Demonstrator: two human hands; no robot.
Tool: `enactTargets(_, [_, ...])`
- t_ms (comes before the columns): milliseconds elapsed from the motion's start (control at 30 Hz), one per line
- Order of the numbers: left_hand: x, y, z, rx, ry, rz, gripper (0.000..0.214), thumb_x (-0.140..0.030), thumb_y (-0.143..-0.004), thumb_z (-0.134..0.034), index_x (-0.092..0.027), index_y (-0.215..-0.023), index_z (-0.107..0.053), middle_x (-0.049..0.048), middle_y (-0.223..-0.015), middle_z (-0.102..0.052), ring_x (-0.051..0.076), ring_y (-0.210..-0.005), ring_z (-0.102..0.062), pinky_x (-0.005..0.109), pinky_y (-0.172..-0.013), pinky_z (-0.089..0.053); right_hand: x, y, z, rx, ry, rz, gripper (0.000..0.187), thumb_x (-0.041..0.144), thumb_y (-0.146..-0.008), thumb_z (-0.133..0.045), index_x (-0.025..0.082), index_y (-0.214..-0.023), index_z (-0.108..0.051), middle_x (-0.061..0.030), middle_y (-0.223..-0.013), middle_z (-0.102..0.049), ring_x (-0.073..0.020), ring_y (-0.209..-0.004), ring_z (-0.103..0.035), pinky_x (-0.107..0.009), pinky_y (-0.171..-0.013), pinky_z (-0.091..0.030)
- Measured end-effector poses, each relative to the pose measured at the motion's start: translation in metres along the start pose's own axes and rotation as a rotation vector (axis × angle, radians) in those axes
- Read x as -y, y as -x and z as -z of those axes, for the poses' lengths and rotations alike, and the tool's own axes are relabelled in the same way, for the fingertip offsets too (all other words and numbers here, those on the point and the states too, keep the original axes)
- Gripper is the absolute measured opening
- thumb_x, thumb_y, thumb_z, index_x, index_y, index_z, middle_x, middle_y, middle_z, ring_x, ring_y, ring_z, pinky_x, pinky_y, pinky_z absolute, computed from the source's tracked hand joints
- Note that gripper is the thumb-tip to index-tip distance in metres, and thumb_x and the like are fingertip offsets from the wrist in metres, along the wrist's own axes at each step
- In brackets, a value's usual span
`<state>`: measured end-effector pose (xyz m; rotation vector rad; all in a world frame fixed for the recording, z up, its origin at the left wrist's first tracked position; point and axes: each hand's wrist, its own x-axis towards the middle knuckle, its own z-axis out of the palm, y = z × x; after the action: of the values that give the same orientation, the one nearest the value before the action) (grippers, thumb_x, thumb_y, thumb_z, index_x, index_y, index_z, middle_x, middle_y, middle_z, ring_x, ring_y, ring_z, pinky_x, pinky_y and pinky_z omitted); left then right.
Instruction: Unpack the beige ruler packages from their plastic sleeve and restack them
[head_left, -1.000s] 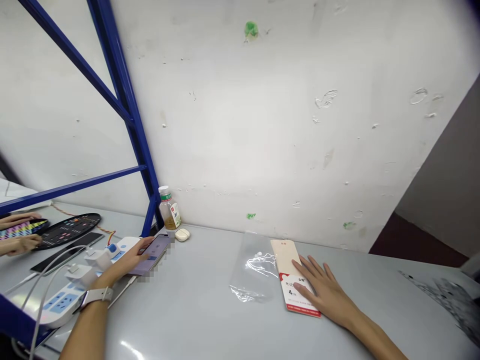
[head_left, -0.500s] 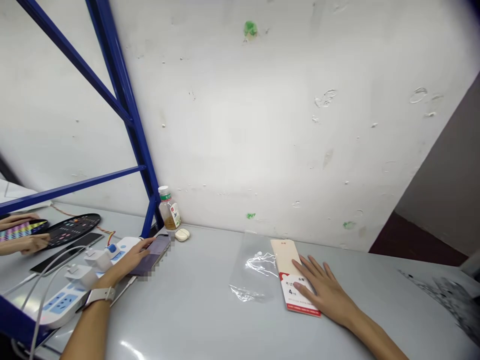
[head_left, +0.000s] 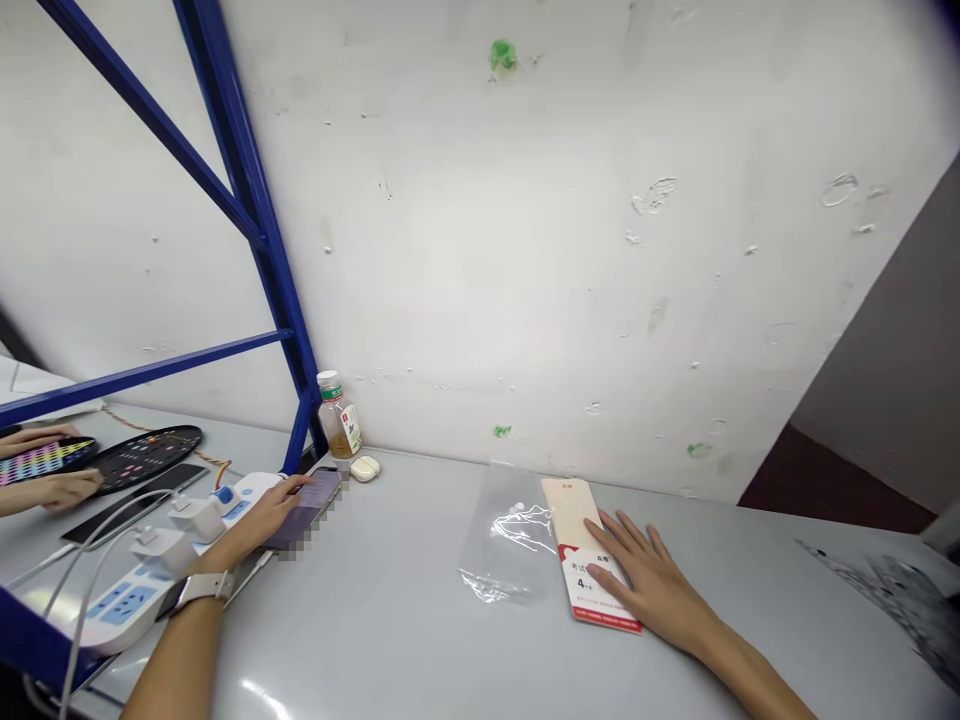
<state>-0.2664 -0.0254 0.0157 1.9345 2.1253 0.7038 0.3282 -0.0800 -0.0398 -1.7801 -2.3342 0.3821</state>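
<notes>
Grey tabletop (head_left: 390, 630) against a scuffed white wall (head_left: 480, 220). Left grip (head_left: 281, 505) is draped over a phone (head_left: 319, 500), can't tell if it's clenched. Right grip (head_left: 649, 580) is released, palm flat, which pins the red-and-cream paper packet (head_left: 568, 515) nicely, with a clear plastic bag (head_left: 510, 535) just beside it.

The left hand (head_left: 255, 525) rests on a smartphone (head_left: 311, 505), the right hand (head_left: 649, 580) on a cream-and-red booklet (head_left: 589, 550).
</notes>
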Motion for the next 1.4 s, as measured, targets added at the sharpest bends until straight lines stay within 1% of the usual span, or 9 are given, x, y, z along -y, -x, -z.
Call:
enactTargets(167, [0.004,-0.002,-0.003,0.054,-0.005,-0.025,0.057,-0.045,-0.076,-0.039,-0.017,-0.119,-0.063,0.0106,-0.125,-0.065,0.031,-0.119,-0.056,0.042,-0.105,-0.04,0.001,0.0,0.001,0.008,0.001,-0.008,0.07,0.071,-0.091,-0.025,0.036,-0.151,-0.024,0.006,-0.161,-0.015,-0.0284,-0.149,-0.004,-0.057,-0.121,-0.006])
enactTargets(367, [0.014,-0.004,-0.009,0.047,-0.04,-0.067,0.055,-0.047,-0.08,-0.039,-0.019,-0.12,-0.063,0.0098,-0.129,-0.062,0.031,-0.124,-0.052,0.043,-0.11,-0.034,0.001,0.0,0.001,0.016,-0.002,-0.012,0.07,0.072,-0.091,-0.024,0.036,-0.152,-0.023,0.0062,-0.161,-0.013,-0.0277,-0.149,-0.002,-0.057,-0.121,-0.005])
enactTargets(567, [0.015,-0.006,-0.011,0.032,-0.049,-0.046,0.069,-0.055,-0.08,-0.039,-0.013,-0.133,-0.053,0.0133,-0.134,-0.059,0.033,-0.124,-0.053,0.044,-0.107,-0.039,0.001,0.0,0.001,0.003,0.0,-0.002,0.069,0.071,-0.091,-0.025,0.037,-0.151,-0.024,0.0064,-0.161,-0.015,-0.0288,-0.149,-0.004,-0.058,-0.121,-0.007])
enactTargets(700, [0.016,-0.007,-0.013,0.033,-0.054,-0.041,0.077,-0.059,-0.078,-0.042,-0.009,-0.136,-0.048,0.0172,-0.14,-0.053,0.034,-0.129,-0.048,0.045,-0.109,-0.035,0.001,0.0,0.001,0.005,-0.003,-0.008,0.07,0.071,-0.091,-0.025,0.037,-0.151,-0.024,0.0066,-0.161,-0.015,-0.0283,-0.149,-0.004,-0.057,-0.121,-0.007])
enactTargets(933, [0.018,-0.006,-0.017,0.022,-0.074,-0.04,0.08,-0.063,-0.078,-0.047,-0.011,-0.139,-0.045,0.0163,-0.14,-0.052,0.035,-0.129,-0.047,0.045,-0.108,-0.035,0.001,0.001,0.0,-0.011,-0.005,0.002,0.068,0.07,-0.091,-0.027,0.037,-0.151,-0.025,0.006,-0.161,-0.017,-0.0297,-0.149,-0.006,-0.057,-0.121,-0.008])
enactTargets(1033, [0.012,-0.005,-0.016,0.008,-0.091,-0.017,0.083,-0.065,-0.077,-0.047,-0.01,-0.139,-0.046,0.0167,-0.139,-0.054,0.036,-0.127,-0.049,0.044,-0.106,-0.038,0.001,0.0,0.001,-0.003,0.001,-0.004,0.07,0.071,-0.091,-0.026,0.037,-0.151,-0.024,0.0062,-0.161,-0.016,-0.0288,-0.149,-0.005,-0.057,-0.121,-0.008])
enactTargets(1200, [-0.005,-0.002,-0.011,-0.009,-0.135,0.037,0.073,-0.06,-0.086,-0.034,-0.01,-0.139,-0.046,0.016,-0.135,-0.058,0.033,-0.124,-0.054,0.041,-0.102,-0.042,0.001,0.0,0.0,-0.004,-0.013,0.001,0.069,0.07,-0.091,-0.026,0.036,-0.151,-0.026,0.0052,-0.161,-0.016,-0.0299,-0.149,-0.005,-0.058,-0.121,-0.007])
enactTargets(1267, [-0.013,0.0,-0.013,-0.022,-0.165,0.05,0.07,-0.057,-0.089,-0.031,-0.011,-0.139,-0.045,0.0164,-0.131,-0.06,0.034,-0.121,-0.056,0.043,-0.101,-0.042,0.001,0.0,0.0,-0.004,-0.016,0.002,0.069,0.07,-0.091,-0.026,0.036,-0.151,-0.025,0.0056,-0.161,-0.016,-0.0302,-0.149,-0.005,-0.058,-0.121,-0.007])
enactTargets(1400, [-0.033,0.004,-0.019,-0.095,-0.221,0.084,0.066,-0.053,-0.091,-0.033,-0.007,-0.136,-0.047,0.023,-0.127,-0.06,0.042,-0.117,-0.056,0.052,-0.098,-0.039,0.0,0.0,0.0,-0.004,-0.017,0.003,0.069,0.07,-0.091,-0.026,0.036,-0.151,-0.026,0.0052,-0.161,-0.016,-0.0307,-0.149,-0.006,-0.058,-0.121,-0.007])
